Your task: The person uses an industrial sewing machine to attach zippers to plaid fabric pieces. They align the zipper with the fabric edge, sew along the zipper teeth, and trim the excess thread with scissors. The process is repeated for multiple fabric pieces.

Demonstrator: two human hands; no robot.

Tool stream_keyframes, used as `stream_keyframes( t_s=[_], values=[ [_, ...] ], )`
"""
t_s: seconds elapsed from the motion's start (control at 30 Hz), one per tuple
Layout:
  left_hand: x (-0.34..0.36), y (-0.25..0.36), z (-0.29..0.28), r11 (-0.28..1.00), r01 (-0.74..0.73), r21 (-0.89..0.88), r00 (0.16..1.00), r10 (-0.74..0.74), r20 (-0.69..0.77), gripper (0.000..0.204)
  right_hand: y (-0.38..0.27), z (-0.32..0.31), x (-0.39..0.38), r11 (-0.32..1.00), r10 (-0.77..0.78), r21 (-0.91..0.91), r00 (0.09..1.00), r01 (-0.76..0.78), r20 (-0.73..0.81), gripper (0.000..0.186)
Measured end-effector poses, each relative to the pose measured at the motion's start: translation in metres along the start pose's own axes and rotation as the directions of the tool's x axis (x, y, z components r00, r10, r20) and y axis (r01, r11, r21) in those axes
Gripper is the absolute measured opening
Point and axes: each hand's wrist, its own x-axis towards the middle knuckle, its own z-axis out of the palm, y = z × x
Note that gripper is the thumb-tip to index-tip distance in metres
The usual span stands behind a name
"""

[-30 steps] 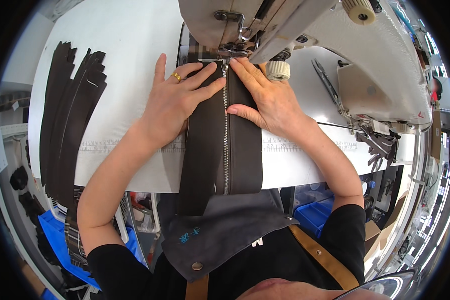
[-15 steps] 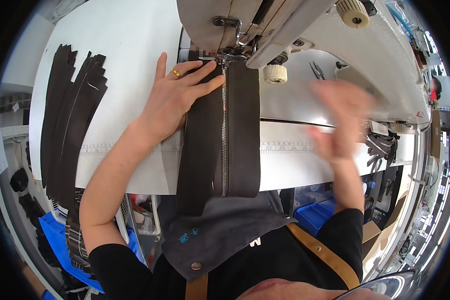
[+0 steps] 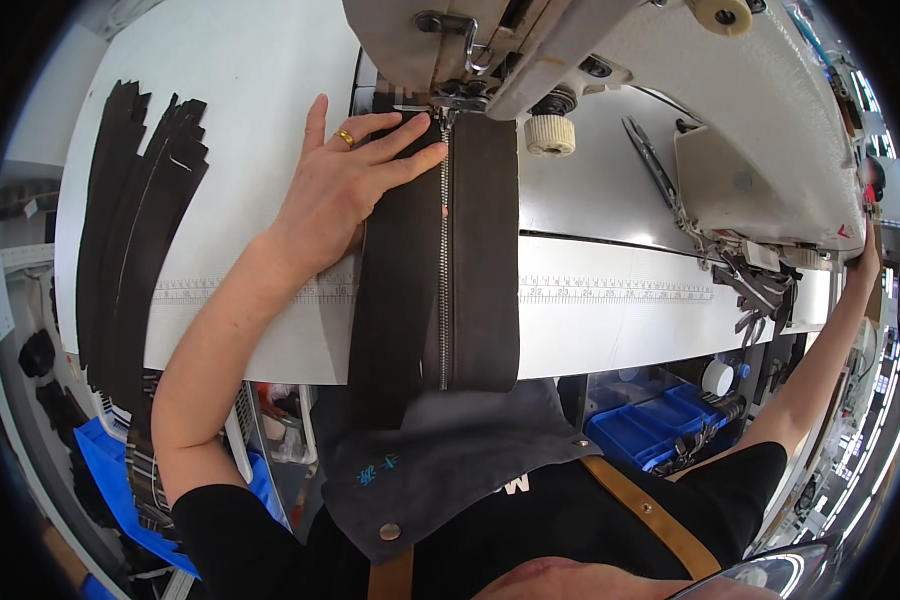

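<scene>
Spread at eleven o'clock, the left hand (image 3: 342,190) should press the zippered fabric (image 3: 487,260) evenly flat. The right hand (image 3: 867,254), near three o'clock, is mostly hidden; I cannot tell its grip.

A slender metal tool (image 3: 654,165) lies on a pale bench (image 3: 610,340) crossed by a ruler scale (image 3: 610,291). Below the bench's near edge, a blue tray (image 3: 620,428) sits at right, a blue bin (image 3: 108,475) at left.
</scene>
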Motion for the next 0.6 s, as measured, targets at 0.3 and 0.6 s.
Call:
stream_keyframes(
  t_s=[0.3, 0.6],
  values=[
    [0.002, -0.001, 0.004, 0.999, 0.002, -0.043, 1.000, -0.002, 0.003, 0.051, 0.012, 0.040, -0.094, 0.881, -0.349, 0.117, 0.796, 0.459, -0.494, 0.035],
    [0.000, -0.004, 0.004, 1.000, 0.003, 0.007, 0.999, -0.003, 0.041, 0.053, -0.011, 0.355, -0.406, 0.459, -0.568, 0.067, 0.234, 0.886, 0.789, 0.027]
  ],
)
